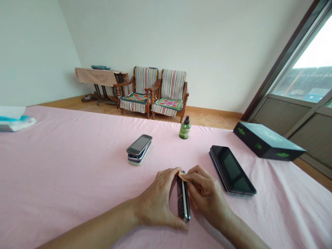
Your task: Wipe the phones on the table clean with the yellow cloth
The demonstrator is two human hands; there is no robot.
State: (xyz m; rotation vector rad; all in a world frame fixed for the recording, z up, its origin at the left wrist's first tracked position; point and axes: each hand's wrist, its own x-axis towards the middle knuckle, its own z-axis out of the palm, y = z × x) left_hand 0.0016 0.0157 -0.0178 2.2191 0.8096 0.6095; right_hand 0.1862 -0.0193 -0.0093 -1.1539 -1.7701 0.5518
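Observation:
A mobile phone with a keypad (183, 197) stands on its long edge on the pink cloth, its silver and black side turned up. My left hand (158, 200) grips it by both ends, fingers at the far end and thumb at the near end. My right hand (206, 190) pinches a small yellowish cloth (182, 177) and presses it on the far end of the phone's side. Most of that cloth is hidden by the fingers. Farther off to the left lies a stack of phones (140, 147), a grey touchscreen one on top.
A stack of tablets (233, 169) lies right of my hands, with a black box (267, 140) behind it. A green spray bottle (185, 128) stands near the far edge. At far left is a white and blue packet (15, 119). Two wooden chairs (168, 86) stand beyond.

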